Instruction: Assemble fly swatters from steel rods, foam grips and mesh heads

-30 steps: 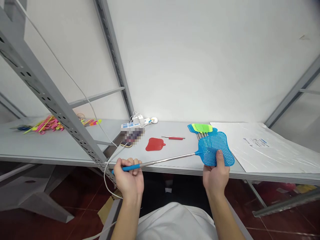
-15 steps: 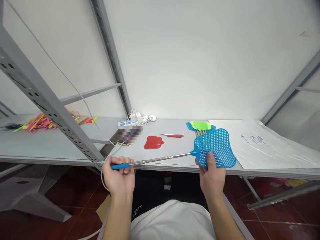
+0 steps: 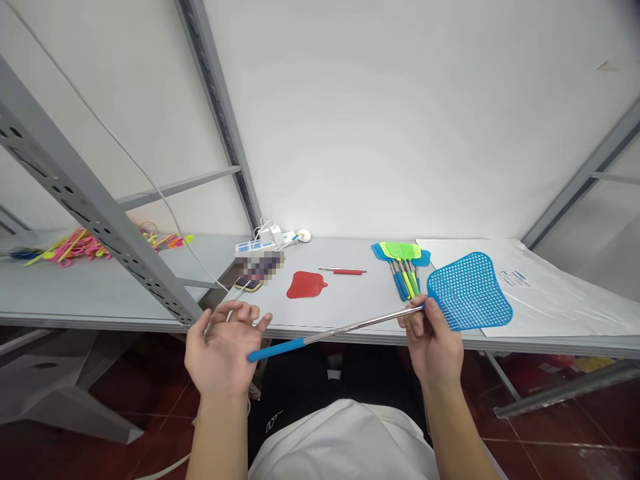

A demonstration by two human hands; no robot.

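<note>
A blue fly swatter [image 3: 470, 292] with an extended metal rod spans the space between my hands, above the shelf's front edge. My right hand [image 3: 434, 343] pinches it where the rod meets the perforated head. My left hand [image 3: 225, 350] lies open, palm up, fingers spread, with the tip of the blue handle at its palm side. On the shelf lie a loose red swatter head [image 3: 305, 285] and, behind it, a red-handled metal rod [image 3: 349, 271]. Several blue and green fly swatters [image 3: 404, 267] lie bunched beyond my right hand.
A power strip [image 3: 256, 247] with chargers and a phone [image 3: 249, 285] on a cable are at the left. A white plastic package [image 3: 530, 300] covers the right of the shelf. A grey metal post [image 3: 100, 193] rises at left, with colourful plastic items [image 3: 90, 247] beyond it.
My left hand has opened and released the handle. My right hand has shifted from the swatter's head to its neck, and the swatter has moved right.
</note>
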